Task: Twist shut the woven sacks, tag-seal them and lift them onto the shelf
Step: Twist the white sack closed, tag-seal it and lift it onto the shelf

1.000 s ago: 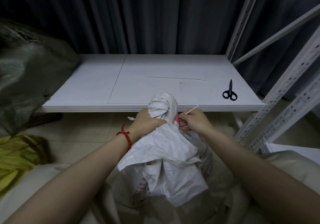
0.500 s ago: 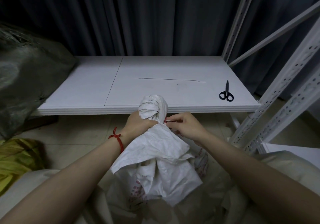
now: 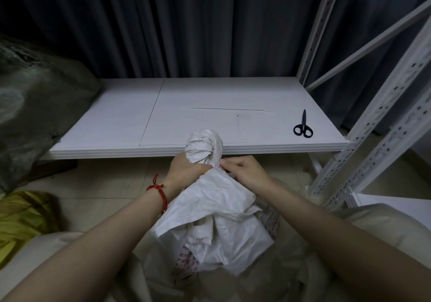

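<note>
Dark curtains (image 3: 186, 26) hang behind a white shelf (image 3: 210, 96), which lies just beyond the left hand (image 3: 184, 171) and the right hand (image 3: 245, 173), with black scissors (image 3: 302, 128) on it, well off past the right one. Between them stands a white sack (image 3: 217, 208), its twisted top (image 3: 204, 146) bunched just above the left hand, which grips the neck with fingers curled round it, a red cord (image 3: 161, 193) on that wrist. The right hand pinches the same neck from the other side, and whether anything small sits between its fingertips I cannot tell.
</note>
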